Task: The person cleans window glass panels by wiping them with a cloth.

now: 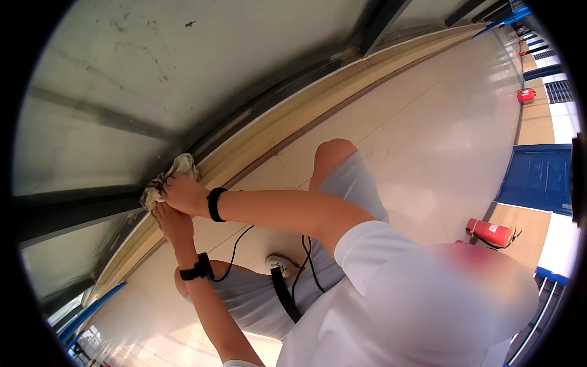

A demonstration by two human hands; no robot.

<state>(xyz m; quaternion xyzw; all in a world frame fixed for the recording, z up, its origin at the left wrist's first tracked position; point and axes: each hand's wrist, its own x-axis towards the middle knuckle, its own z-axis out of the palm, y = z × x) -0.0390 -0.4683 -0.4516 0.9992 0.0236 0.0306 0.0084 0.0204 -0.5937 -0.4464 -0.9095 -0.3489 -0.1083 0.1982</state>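
Note:
A crumpled, dirty whitish cloth (184,165) is pressed against the dark frame at the base of a large glass panel, where an upright bar meets the lower rail. My right hand (184,194) is closed on the cloth, its fingers bunched into the folds. Just below it and touching it, my left hand (175,225) has its fingertips curled against the cloth's lower end. Part of the cloth is hidden under both hands. Black bands circle both wrists, and the left one carries a small box with a cable.
The glass panel (183,67) bears dark smudges. A yellowish ledge (269,137) runs along its foot beside the tiled floor (422,134). My bent knees flank my arms, with black cables hanging between. Red fire extinguishers (489,232) and a blue door (535,180) stand along the opposite wall.

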